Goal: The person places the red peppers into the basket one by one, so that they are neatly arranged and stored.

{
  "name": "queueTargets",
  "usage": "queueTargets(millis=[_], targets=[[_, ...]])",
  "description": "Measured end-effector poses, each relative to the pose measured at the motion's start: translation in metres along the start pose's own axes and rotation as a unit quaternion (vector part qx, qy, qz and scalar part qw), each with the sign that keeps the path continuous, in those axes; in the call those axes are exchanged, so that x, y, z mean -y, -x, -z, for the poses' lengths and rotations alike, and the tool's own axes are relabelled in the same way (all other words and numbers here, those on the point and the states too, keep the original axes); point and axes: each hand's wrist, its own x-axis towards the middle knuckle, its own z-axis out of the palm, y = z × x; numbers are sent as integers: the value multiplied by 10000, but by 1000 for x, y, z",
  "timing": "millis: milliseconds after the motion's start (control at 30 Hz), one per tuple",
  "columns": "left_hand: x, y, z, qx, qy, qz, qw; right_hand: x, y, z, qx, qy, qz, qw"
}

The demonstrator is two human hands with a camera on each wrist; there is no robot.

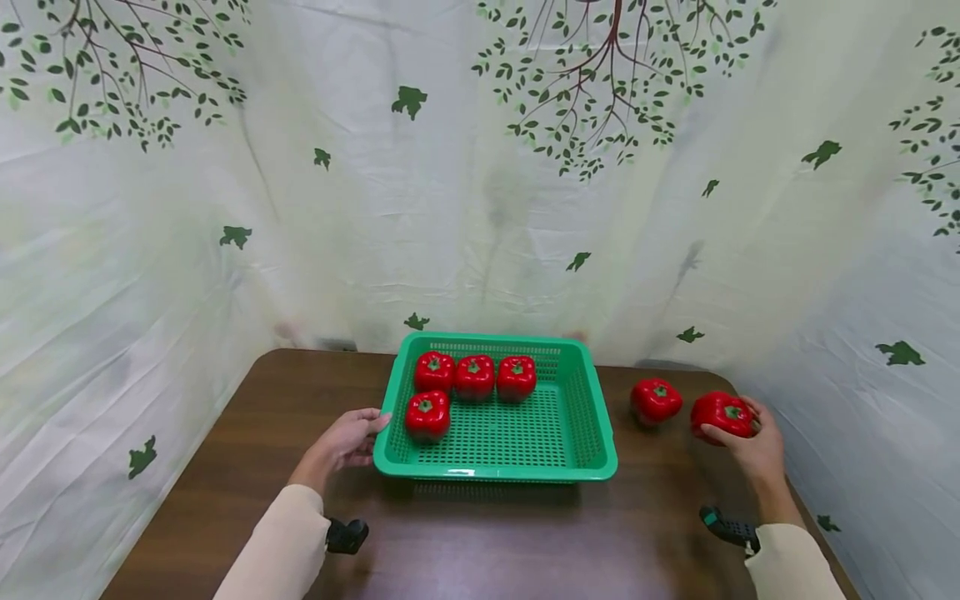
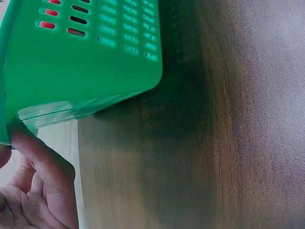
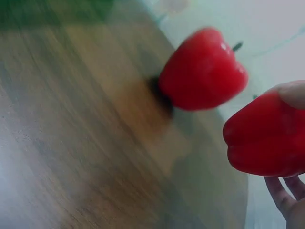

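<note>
A green plastic basket [image 1: 517,474] stands on the table with several red bell peppers inside, three in a back row and one bell pepper [image 1: 427,417] in front at the left. My left hand [image 1: 351,440] pinches the basket's left rim between thumb and fingers; the left wrist view shows the fingers under the rim of the basket [image 2: 71,62]. At the table's right side my right hand [image 1: 757,446] grips a red bell pepper [image 1: 720,414], thumb on one side and fingers on the other. Another red bell pepper [image 3: 202,71] rests on the table between that hand and the basket.
The brown wooden table [image 1: 517,542] has rounded back corners. Behind it and at both sides hangs a pale curtain [image 1: 360,208] printed with leaves and branches. A dark band with a device [image 1: 347,536] is on each wrist.
</note>
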Motion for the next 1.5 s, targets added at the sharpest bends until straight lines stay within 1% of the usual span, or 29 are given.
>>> queueTargets(millis=[233,367,500,700,867,1067,1333,1500], targets=[[-1,0,1,39,4,-38,10000,9,13,1,58,-46,1,10000],[0,0,0,26,18,-6,10000,11,18,2,201,11,83,9998],[3,-1,1,29,35,-16,10000,14,22,2,378,89,255,9989],[3,-2,1,62,63,4,10000,20,26,0,586,141,655,9960],[2,-1,2,53,50,33,10000,30,31,-5,618,99,876,9942],[1,1,0,53,59,51,10000,38,34,-10,667,-11,1245,9900],[1,1,1,87,63,-2,9999,47,34,-12,904,-45,1383,9863],[1,1,1,104,74,-16,9999,57,37,-15,1003,-38,1579,9823]])
